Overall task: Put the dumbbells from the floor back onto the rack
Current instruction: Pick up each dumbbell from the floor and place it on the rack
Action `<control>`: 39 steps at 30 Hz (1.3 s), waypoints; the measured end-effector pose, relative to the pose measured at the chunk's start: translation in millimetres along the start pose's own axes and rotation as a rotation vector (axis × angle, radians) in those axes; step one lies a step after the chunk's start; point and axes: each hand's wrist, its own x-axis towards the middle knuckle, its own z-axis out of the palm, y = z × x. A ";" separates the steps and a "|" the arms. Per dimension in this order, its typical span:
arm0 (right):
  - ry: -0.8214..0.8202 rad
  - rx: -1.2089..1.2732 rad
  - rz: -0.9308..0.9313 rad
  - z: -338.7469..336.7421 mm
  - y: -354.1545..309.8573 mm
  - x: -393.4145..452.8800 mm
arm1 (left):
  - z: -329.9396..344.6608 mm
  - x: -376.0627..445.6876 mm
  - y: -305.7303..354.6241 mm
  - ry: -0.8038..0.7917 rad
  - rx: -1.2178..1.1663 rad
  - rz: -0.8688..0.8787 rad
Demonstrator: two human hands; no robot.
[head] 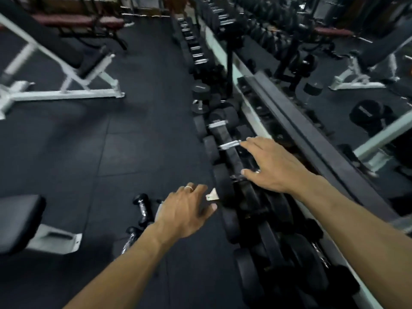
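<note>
Dumbbells, small, knurled, seemingly rubber-ended, lie beneath spread, empty left hand.

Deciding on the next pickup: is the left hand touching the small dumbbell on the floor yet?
Apart. The head view shows the left hand raised, fingers spread and holding nothing, with the small dumbbell lying on the dark floor to its left.

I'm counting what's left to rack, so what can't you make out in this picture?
- Head view: the second floor dumbbell is partly hidden by the left forearm.
- Rack weight markings: lost to blur and dim light.
- Right hand hovers over the rack; whether it touches a grip is unclear.
- Near rack end: cut off by the bottom edge.
</note>
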 end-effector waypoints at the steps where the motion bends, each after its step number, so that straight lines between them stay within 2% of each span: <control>1: -0.007 -0.012 -0.028 -0.5 -19.0 12.9 | -5.9 -8.9 -20.3 0.004 0.017 -0.029; 9: -0.080 -0.045 -0.206 21.0 -134.3 103.5 | -19.8 -47.4 -136.9 -0.003 0.096 -0.240; 17: -0.238 -0.039 -0.365 120.0 -170.4 196.5 | 35.8 -23.1 -198.0 -0.076 0.093 -0.408; 24: -0.403 -0.035 -0.481 234.2 -175.4 252.2 | 137.2 -3.8 -236.6 -0.187 -0.012 -0.540; 31: -0.581 -0.049 -0.520 393.2 -195.2 266.6 | 273.3 -21.6 -286.1 -0.310 -0.107 -0.630; 39: -0.727 -0.015 -0.435 589.1 -215.1 277.0 | 438.7 -9.9 -390.7 -0.352 -0.172 -0.641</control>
